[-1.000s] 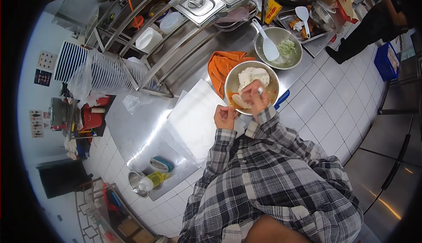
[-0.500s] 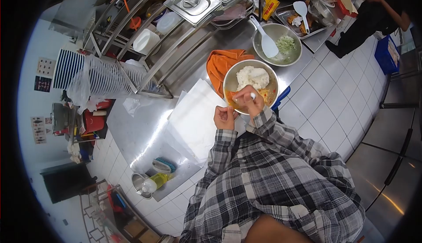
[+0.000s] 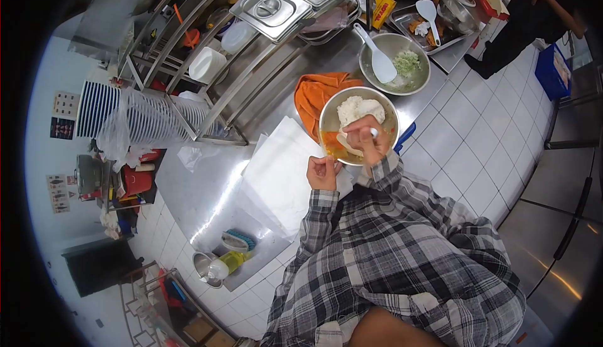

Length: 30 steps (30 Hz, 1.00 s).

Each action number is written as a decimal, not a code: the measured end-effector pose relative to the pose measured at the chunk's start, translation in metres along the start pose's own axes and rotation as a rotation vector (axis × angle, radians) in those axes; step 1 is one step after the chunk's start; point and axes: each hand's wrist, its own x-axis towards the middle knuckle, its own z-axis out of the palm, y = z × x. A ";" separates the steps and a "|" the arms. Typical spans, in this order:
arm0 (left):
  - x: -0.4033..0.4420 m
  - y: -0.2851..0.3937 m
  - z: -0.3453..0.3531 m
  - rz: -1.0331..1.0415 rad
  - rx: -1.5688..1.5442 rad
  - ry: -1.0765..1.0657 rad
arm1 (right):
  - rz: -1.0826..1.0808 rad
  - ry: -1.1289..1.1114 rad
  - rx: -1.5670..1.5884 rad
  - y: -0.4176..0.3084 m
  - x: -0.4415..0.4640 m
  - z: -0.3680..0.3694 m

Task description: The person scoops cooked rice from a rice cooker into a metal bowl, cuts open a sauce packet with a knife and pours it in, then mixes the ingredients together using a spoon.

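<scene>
Bowl (image 3: 393, 123): frame centre
Left hand (image 3: 321, 173): fingers pinched at rim, likely steadying
Right hand (image 3: 365, 140): gripping spoon (image 3: 374, 132), angled inward

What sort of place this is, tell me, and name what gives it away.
Most likely a commercial kitchen: lidded steel food pans on a metal rack, a long steel worktop, and a metal mixing bowl holding what looks like rice.
</scene>
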 end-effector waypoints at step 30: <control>-0.001 0.008 -0.013 -0.075 0.028 0.031 | 0.050 0.071 0.216 0.030 0.012 0.022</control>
